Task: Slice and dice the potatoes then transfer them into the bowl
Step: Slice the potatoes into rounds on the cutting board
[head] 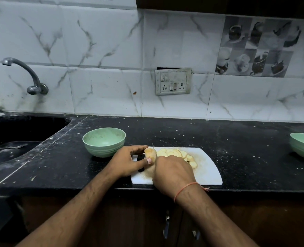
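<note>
Potato (151, 154) end-piece on board (208, 173), pinched by left hand (128, 162) fingers on its left side, long axis left-right; knife (154, 148), gripped in right hand (172, 172), meets its right face, slices (176, 154) beyond, bowl (104, 141) nearer left hand.

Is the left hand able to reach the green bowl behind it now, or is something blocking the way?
Probably yes. The green bowl stands on the counter just beyond the left hand, with nothing between them. But the left hand holds the potato piece on the cutting board, so it must let go first.
</note>
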`<action>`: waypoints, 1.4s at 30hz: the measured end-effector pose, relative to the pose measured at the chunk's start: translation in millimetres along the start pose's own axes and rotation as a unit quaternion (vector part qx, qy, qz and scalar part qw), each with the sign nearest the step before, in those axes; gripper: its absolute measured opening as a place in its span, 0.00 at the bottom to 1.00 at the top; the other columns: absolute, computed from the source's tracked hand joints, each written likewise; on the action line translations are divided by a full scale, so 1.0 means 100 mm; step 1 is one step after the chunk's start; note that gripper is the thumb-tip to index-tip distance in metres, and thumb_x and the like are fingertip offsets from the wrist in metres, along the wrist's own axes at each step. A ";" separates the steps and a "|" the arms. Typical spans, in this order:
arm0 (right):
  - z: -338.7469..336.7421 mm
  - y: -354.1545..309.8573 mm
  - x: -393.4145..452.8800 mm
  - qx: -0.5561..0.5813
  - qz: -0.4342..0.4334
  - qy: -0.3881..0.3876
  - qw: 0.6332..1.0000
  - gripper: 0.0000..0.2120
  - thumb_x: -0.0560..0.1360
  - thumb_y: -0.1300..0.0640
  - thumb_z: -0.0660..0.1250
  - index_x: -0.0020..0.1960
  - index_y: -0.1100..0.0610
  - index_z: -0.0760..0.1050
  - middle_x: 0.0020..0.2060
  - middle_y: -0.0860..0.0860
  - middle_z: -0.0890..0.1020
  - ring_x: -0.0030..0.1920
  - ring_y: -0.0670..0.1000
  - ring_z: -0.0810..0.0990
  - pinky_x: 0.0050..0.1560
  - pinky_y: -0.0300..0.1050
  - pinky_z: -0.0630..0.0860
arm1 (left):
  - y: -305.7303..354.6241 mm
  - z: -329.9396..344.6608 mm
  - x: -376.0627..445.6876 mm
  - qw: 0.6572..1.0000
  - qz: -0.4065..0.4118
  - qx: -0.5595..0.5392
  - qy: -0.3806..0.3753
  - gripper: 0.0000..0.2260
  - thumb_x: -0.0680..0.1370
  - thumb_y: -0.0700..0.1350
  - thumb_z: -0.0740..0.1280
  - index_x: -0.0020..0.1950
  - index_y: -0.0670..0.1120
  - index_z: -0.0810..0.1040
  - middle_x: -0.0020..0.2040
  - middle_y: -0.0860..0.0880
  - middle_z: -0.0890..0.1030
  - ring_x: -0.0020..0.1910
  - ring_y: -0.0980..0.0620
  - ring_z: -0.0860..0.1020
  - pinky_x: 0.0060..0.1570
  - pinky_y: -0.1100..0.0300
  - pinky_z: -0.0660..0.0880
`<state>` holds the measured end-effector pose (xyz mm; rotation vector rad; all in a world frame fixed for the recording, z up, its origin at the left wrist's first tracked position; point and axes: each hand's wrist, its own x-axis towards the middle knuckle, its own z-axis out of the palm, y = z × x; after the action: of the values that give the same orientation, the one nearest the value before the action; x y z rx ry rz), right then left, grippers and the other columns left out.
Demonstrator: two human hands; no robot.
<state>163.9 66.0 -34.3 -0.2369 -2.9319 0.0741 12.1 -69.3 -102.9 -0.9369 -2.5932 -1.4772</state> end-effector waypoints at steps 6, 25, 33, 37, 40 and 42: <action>0.04 -0.01 0.00 -0.004 -0.006 -0.014 1.000 0.14 0.80 0.58 0.60 0.64 0.55 0.76 0.57 0.54 0.81 0.59 0.58 0.79 0.47 0.47 0.68 | 0.00 0.04 0.01 1.000 -0.001 0.008 0.011 0.33 0.66 0.65 0.77 0.70 0.57 0.82 0.60 0.65 0.85 0.62 0.71 0.79 0.68 0.65 0.72; -0.21 0.12 -0.20 0.048 0.020 0.035 0.998 0.11 0.81 0.55 0.58 0.57 0.53 0.78 0.54 0.55 0.81 0.55 0.58 0.76 0.46 0.46 0.65 | -0.05 0.03 0.01 1.000 -0.008 -0.016 0.015 0.27 0.72 0.53 0.82 0.69 0.52 0.83 0.59 0.60 0.86 0.58 0.66 0.82 0.64 0.64 0.76; -0.21 -0.02 -0.13 0.047 0.016 0.017 0.999 0.04 0.80 0.56 0.59 0.49 0.51 0.73 0.52 0.55 0.82 0.46 0.56 0.71 0.46 0.47 0.68 | -0.02 0.03 -0.01 1.000 0.003 -0.019 0.008 0.27 0.70 0.55 0.82 0.68 0.52 0.83 0.58 0.60 0.86 0.59 0.67 0.82 0.63 0.68 0.76; -0.16 -0.04 -0.08 0.041 0.022 0.008 0.999 0.10 0.80 0.56 0.59 0.56 0.55 0.77 0.52 0.55 0.82 0.48 0.56 0.75 0.45 0.47 0.69 | -0.03 0.02 0.00 1.000 0.009 -0.023 0.006 0.36 0.63 0.66 0.77 0.68 0.53 0.83 0.59 0.62 0.86 0.61 0.66 0.82 0.66 0.64 0.75; -0.14 -0.05 0.01 0.041 0.020 -0.003 0.999 0.10 0.80 0.55 0.59 0.58 0.54 0.77 0.54 0.55 0.82 0.55 0.59 0.79 0.47 0.47 0.69 | -0.03 0.00 0.00 1.000 0.008 -0.024 0.001 0.36 0.63 0.66 0.76 0.68 0.54 0.83 0.59 0.62 0.86 0.61 0.66 0.81 0.67 0.63 0.75; -0.11 -0.05 0.06 0.048 0.017 -0.015 0.999 0.10 0.80 0.55 0.60 0.58 0.53 0.76 0.55 0.56 0.82 0.57 0.59 0.79 0.47 0.47 0.69 | -0.02 0.01 0.00 1.000 0.007 -0.021 0.000 0.35 0.63 0.66 0.76 0.68 0.55 0.83 0.59 0.63 0.86 0.61 0.66 0.81 0.67 0.63 0.75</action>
<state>159.1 62.4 -21.9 -0.2736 -2.9450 0.2238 11.6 -69.5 -104.6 -0.9581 -2.5602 -1.5330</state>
